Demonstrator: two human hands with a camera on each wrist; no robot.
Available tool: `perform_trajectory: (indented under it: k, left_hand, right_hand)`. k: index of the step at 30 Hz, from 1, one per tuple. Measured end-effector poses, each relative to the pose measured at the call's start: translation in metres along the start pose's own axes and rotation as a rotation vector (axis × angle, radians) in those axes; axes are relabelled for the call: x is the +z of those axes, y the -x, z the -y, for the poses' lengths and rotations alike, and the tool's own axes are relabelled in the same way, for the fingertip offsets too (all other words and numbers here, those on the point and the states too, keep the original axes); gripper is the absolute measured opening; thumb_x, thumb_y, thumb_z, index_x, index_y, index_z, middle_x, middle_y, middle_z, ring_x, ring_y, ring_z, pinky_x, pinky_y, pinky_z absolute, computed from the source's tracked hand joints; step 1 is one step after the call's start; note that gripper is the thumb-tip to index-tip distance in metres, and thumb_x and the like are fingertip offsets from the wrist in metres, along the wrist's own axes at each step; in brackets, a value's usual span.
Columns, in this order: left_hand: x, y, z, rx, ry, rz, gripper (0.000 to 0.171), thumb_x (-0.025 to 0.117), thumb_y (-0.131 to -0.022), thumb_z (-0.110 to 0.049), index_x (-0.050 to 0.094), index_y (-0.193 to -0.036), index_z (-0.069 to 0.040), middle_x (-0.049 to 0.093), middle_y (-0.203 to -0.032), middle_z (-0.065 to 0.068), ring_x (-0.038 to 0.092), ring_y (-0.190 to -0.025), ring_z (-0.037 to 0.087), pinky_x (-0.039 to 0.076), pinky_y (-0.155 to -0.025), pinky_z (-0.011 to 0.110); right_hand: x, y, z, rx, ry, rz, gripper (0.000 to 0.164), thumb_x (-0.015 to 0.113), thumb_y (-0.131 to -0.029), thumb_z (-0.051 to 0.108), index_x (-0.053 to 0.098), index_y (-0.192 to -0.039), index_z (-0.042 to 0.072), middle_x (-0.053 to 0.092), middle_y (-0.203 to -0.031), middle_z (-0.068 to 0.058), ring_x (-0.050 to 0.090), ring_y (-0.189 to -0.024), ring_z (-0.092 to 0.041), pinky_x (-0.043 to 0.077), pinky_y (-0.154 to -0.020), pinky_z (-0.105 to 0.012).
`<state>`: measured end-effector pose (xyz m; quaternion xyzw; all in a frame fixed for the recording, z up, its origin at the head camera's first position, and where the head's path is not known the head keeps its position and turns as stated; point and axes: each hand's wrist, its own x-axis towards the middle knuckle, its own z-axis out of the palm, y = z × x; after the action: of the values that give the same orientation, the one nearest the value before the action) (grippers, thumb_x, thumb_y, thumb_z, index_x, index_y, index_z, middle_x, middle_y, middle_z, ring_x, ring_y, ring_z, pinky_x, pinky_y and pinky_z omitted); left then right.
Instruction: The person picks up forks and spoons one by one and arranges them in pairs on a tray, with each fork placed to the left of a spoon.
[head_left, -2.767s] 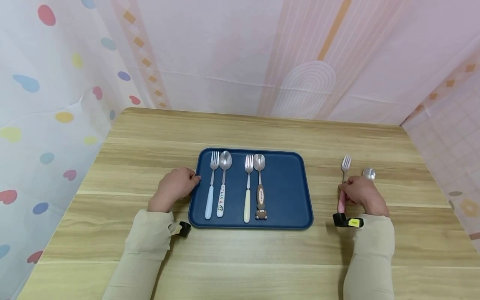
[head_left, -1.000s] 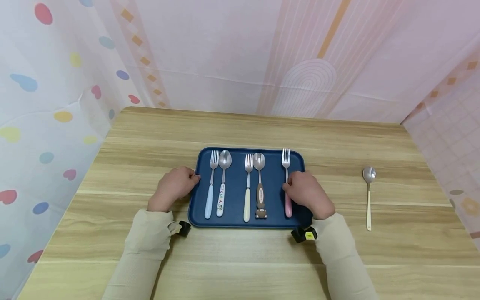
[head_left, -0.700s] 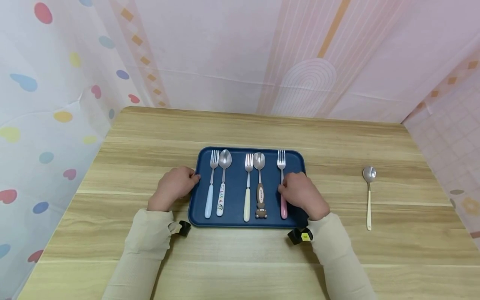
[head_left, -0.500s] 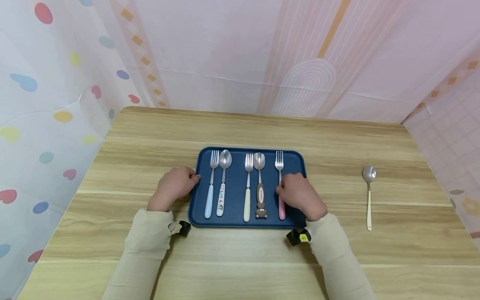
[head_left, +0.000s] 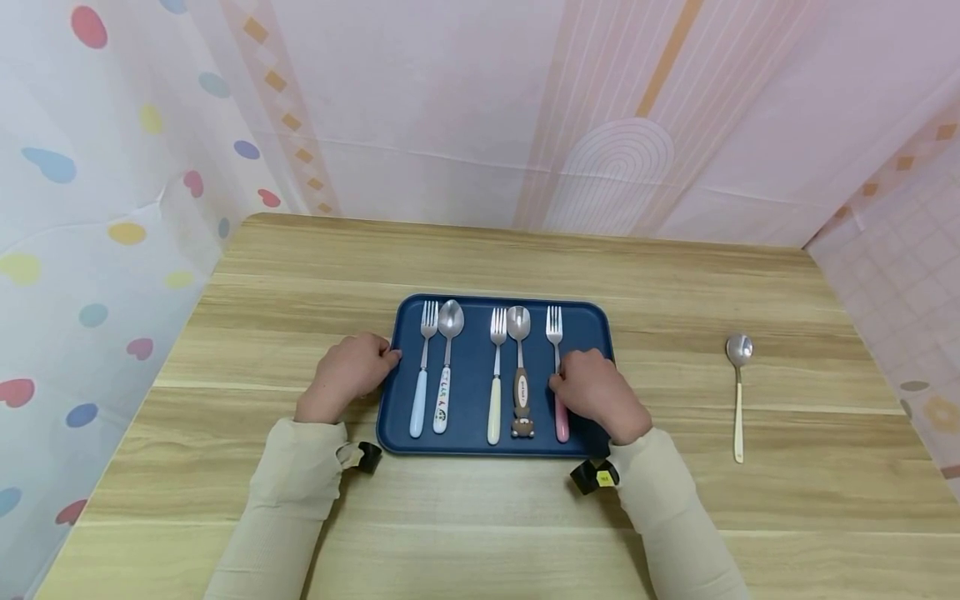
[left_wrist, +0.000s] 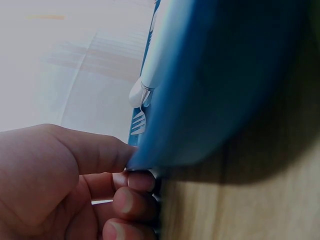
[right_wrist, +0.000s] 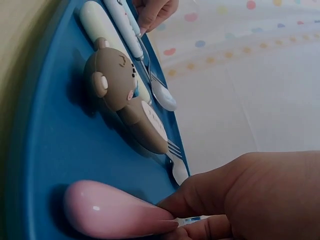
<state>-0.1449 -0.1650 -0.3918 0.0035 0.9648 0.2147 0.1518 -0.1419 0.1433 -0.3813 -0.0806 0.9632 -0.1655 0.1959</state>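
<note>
A dark blue tray (head_left: 465,448) lies on the table. My left hand (head_left: 351,371) pinches its left rim between thumb and fingers, as the left wrist view also shows. Over the tray's right part, my right hand (head_left: 598,387) pinches the handle of a pink-handled fork (head_left: 562,423), tines pointing away. To its left lies a spoon with a brown bear handle (head_left: 521,387), beside a cream-handled fork (head_left: 494,408). Farther left are a spoon with a patterned white handle (head_left: 442,400) and a light-blue-handled fork (head_left: 419,404). In the right wrist view the pink handle (right_wrist: 107,210) sits close over the tray.
Right of the tray, a spoon with a cream handle (head_left: 738,400) lies alone on the wooden table (head_left: 480,533). A patterned curtain (head_left: 450,108) hangs behind the table and along both sides.
The right hand has carried the pink-handled fork from the table at right onto the tray, then shifted it slightly left toward the bear-handled spoon. The left hand has stayed at the tray's rim.
</note>
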Motion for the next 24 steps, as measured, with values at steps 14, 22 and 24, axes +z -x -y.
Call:
perform_trajectory:
  k: [14,22,24]
  left_hand:
    - [-0.0002,0.0009,0.0001,0.006,-0.004,-0.004,0.038,0.046,-0.094,-0.026,0.047,-0.059,-0.011,0.044,-0.052,0.001,0.048,-0.045,0.018,0.035,-0.042,0.028]
    - [-0.0007,0.0011,-0.0003,0.007,-0.012,-0.003,0.037,0.045,-0.094,-0.025,0.046,-0.060,-0.011,0.044,-0.052,0.001,0.047,-0.046,0.018,0.035,-0.043,0.028]
    - [-0.0006,0.0010,-0.0003,0.003,-0.010,0.000,0.037,0.045,-0.094,-0.025,0.047,-0.060,-0.011,0.043,-0.052,0.001,0.047,-0.046,0.018,0.035,-0.042,0.028]
  right_hand:
    - [0.0010,0.0003,0.0013,0.014,-0.011,0.017,0.030,0.049,-0.092,0.022,0.055,-0.065,0.009,0.049,-0.056,-0.005,0.050,-0.050,-0.018,0.036,-0.045,-0.026]
    - [0.0021,0.0007,0.0011,0.014,-0.012,0.023,0.027,0.049,-0.093,0.022,0.055,-0.070,0.009,0.052,-0.058,-0.006,0.051,-0.051,-0.018,0.037,-0.046,-0.027]
    - [0.0021,0.0008,0.0012,0.017,-0.016,0.026,0.026,0.049,-0.093,0.022,0.055,-0.071,0.009,0.052,-0.059,-0.007,0.051,-0.052,-0.019,0.038,-0.046,-0.027]
